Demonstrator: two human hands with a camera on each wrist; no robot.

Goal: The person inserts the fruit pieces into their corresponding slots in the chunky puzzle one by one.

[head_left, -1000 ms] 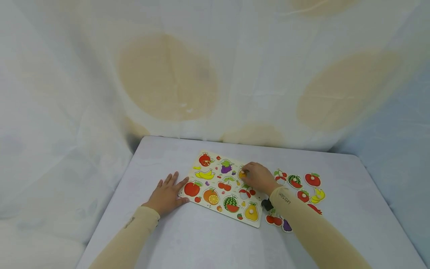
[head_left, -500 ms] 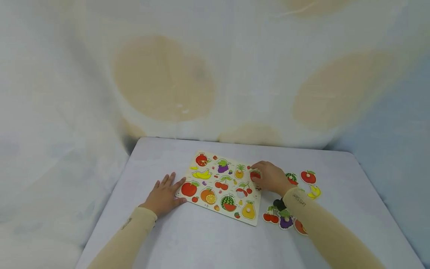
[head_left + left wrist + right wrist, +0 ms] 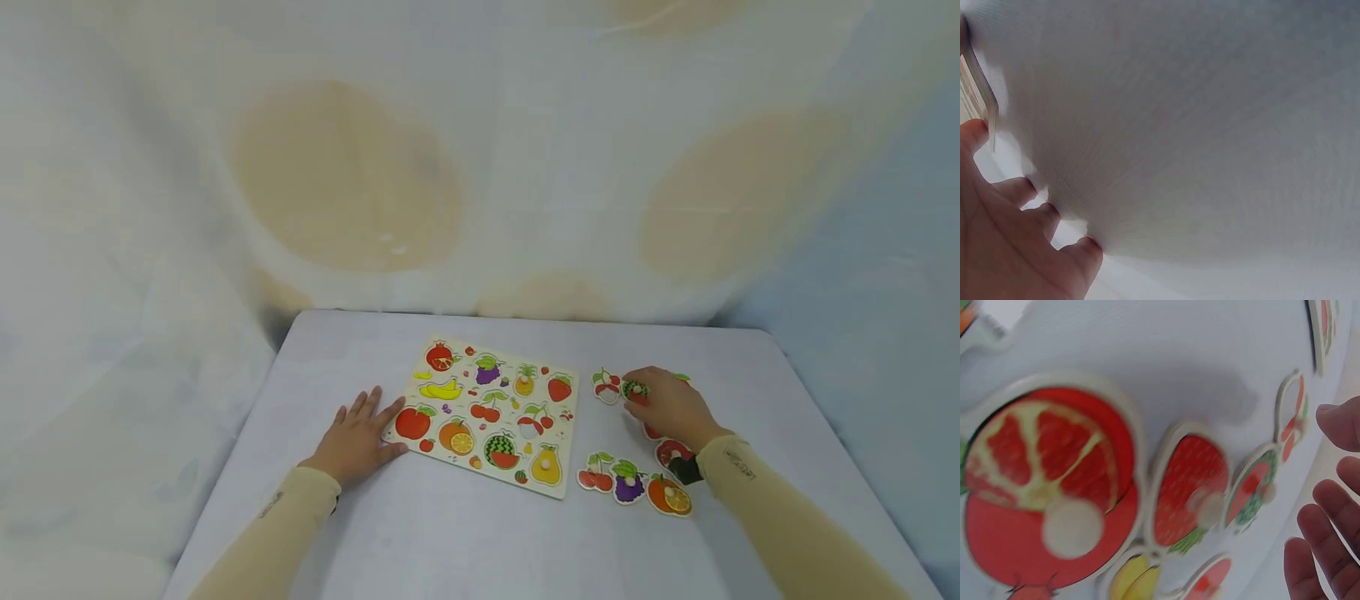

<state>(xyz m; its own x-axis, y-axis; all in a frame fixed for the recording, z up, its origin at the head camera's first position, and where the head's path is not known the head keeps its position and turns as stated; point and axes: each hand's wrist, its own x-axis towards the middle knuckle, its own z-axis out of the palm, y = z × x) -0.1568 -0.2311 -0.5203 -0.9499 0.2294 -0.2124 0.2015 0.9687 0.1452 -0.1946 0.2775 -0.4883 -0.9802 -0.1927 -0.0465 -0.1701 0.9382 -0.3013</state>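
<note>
My left hand (image 3: 352, 446) lies with spread fingers on the table, thumb and index fingertip at the left edge of a wooden fruit puzzle board (image 3: 566, 433). Knobs show on the board's pear piece (image 3: 546, 467) and pineapple piece (image 3: 524, 383). My right hand (image 3: 673, 410) hovers over the loose knobbed pieces, fingers apart and holding nothing, fingertips near the watermelon piece (image 3: 637, 393) and lychee piece (image 3: 604, 386). Below it the right wrist view shows the strawberry piece (image 3: 1188, 481), the pomegranate piece (image 3: 1010, 537) and part of the banana piece (image 3: 1129, 581).
A cherry piece (image 3: 595, 478), a grape piece (image 3: 628, 487) and an orange piece (image 3: 669, 498) lie in a row right of the board. The white-covered table (image 3: 465, 550) ends at a cloth backdrop (image 3: 540, 208) behind.
My right hand has let go of the pineapple piece in its place on the board and moved right, past the strawberry picture, to the loose pieces. My left hand stays at the board's edge.
</note>
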